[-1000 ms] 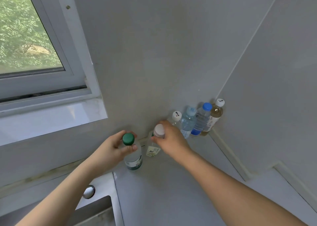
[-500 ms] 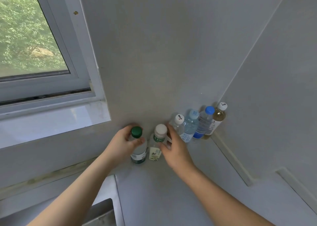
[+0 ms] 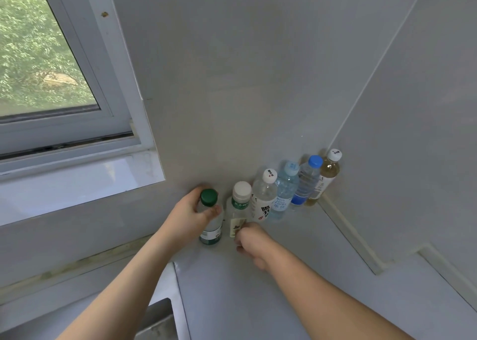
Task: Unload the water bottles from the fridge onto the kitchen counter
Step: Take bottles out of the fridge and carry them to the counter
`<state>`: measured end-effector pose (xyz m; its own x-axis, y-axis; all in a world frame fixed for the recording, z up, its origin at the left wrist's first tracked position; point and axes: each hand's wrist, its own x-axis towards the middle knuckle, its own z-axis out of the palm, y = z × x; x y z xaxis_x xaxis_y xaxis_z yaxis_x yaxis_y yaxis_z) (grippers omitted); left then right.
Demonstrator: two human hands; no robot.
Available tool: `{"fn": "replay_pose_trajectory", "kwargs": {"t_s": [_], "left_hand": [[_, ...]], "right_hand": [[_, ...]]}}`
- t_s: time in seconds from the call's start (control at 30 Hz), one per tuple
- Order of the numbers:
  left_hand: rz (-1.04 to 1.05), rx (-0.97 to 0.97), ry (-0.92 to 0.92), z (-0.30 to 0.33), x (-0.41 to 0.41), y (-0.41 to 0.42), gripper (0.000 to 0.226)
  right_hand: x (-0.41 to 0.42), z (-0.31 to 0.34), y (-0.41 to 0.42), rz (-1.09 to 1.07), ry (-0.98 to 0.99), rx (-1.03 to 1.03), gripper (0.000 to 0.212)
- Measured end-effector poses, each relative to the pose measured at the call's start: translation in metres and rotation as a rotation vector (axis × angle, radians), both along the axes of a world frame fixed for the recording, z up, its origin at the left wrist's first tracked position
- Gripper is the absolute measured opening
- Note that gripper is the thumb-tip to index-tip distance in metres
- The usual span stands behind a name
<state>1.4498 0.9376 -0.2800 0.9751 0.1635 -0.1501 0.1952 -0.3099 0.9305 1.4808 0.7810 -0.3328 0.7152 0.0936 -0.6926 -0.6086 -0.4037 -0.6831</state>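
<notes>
Six bottles stood upright in a row on the kitchen counter [image 3: 296,283], lined along the back wall [image 3: 232,81] and running toward the corner where that wall met the side wall [image 3: 426,133]. Farthest from the corner was the green-capped bottle [image 3: 210,217]. The left hand [image 3: 189,217] gripped it just under the cap, fingers behind the neck and thumb across the front, clamped around the shoulder of the bottle. Next toward the corner stood the white-capped bottle with a green band [image 3: 240,205], just beside the green-capped one. The right hand [image 3: 251,243] sat low in front of this bottle's base with its fingers curled in; the fingertips were near or against the lower label, but whether they actually held the bottle could not be told. Closer still to the corner came a clear bottle with a white printed cap [image 3: 264,197], then a pale blue bottle [image 3: 285,190], then a bottle with a bright blue cap [image 3: 307,182], and last, nearest the corner, a bottle of yellowish liquid with a white cap [image 3: 326,174]. These four stood touching or nearly touching one another.

Away from the corner, past the green-capped bottle, a window [image 3: 51,81] with a white frame looked onto green leaves, with a pale sill [image 3: 77,182] beneath it. Part of a metal sink [image 3: 160,321] showed at the counter's near edge, between the two forearms.
</notes>
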Motion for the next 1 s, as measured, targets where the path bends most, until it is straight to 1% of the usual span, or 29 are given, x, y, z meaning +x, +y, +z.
{"fn": "replay_pose_trajectory", "kwargs": {"t_s": [0.03,0.13,0.23,0.3,0.37,0.4,0.43,0.5,0.53,0.6,0.67,0.77,0.87,1.0], "left_hand": [[-0.006,0.001,-0.008,-0.001,0.0,0.0,0.026],[-0.023,0.022,-0.023,-0.002,0.001,0.0,0.027],[0.004,0.018,0.001,0.0,0.001,-0.003,0.025],[0.043,0.044,0.013,0.002,-0.002,-0.007,0.031],[0.093,0.103,0.004,0.01,-0.012,-0.015,0.051],[0.13,0.138,-0.031,0.013,-0.017,-0.018,0.06],[0.165,0.186,-0.095,0.018,-0.023,-0.024,0.063],[0.203,0.313,-0.284,0.031,-0.035,-0.039,0.057],[0.187,0.376,-0.386,0.038,-0.039,-0.05,0.052],[0.087,0.485,-0.556,0.049,-0.042,-0.074,0.047],[-0.056,0.567,-0.651,0.057,-0.039,-0.102,0.046],[-0.258,0.644,-0.746,0.064,-0.031,-0.15,0.042],[-0.402,0.693,-0.838,0.064,-0.025,-0.199,0.037],[-0.597,0.695,-0.856,0.071,-0.037,-0.277,0.039]], "right_hand": [[0.002,-0.002,0.0,-0.02,-0.003,-0.002,0.04],[0.003,-0.002,-0.002,-0.04,0.01,0.003,0.029],[-0.003,0.002,-0.011,-0.012,0.006,-0.004,0.029],[-0.012,0.009,-0.02,0.013,-0.007,-0.005,0.034],[-0.023,0.021,-0.035,0.012,-0.03,-0.032,0.051],[-0.027,0.026,-0.041,0.018,-0.053,-0.055,0.059],[-0.031,0.034,-0.05,0.025,-0.082,-0.078,0.063],[-0.042,0.05,-0.07,0.034,-0.148,-0.12,0.064],[-0.048,0.059,-0.083,0.027,-0.179,-0.137,0.063],[-0.062,0.074,-0.108,0.0,-0.235,-0.174,0.056],[-0.078,0.088,-0.135,-0.04,-0.265,-0.212,0.055],[-0.099,0.102,-0.179,-0.09,-0.323,-0.292,0.066],[-0.12,0.117,-0.223,-0.122,-0.359,-0.394,0.067],[-0.168,0.137,-0.291,-0.206,-0.414,-0.524,0.068]]}}
